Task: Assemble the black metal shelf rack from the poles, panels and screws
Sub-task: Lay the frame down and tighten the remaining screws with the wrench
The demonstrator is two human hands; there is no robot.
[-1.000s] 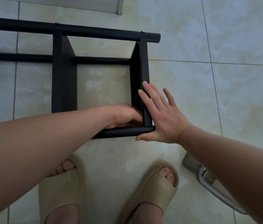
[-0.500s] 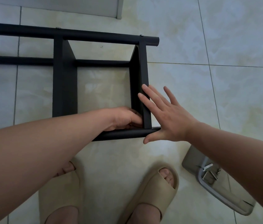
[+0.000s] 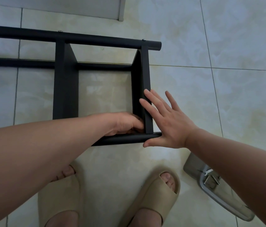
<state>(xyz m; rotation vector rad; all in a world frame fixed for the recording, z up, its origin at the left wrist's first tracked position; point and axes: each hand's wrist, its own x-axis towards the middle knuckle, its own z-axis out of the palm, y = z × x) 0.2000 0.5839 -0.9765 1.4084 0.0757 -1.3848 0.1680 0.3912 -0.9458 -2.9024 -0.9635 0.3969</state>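
Note:
The black shelf rack lies on its side on the tiled floor. Its far pole (image 3: 96,38) runs across the top, and the near pole (image 3: 125,139) lies just in front of my feet. Two upright panels join them, a left panel (image 3: 65,89) and a right panel (image 3: 143,82). My left hand (image 3: 125,123) reaches inside the corner where the right panel meets the near pole, its fingers curled against that joint; what they hold is hidden. My right hand (image 3: 166,122) lies flat and spread against the outer side of the right panel, thumb at the near pole's end.
A grey tray (image 3: 210,185) with small metal hardware sits on the floor at the lower right, partly under my right forearm. My feet in beige slippers (image 3: 155,199) stand just below the rack. A pale baseboard edge (image 3: 120,9) runs along the top.
My right hand has eased a little to the right along the panel and stays flat. My left hand remains in the corner. The view has drifted slightly.

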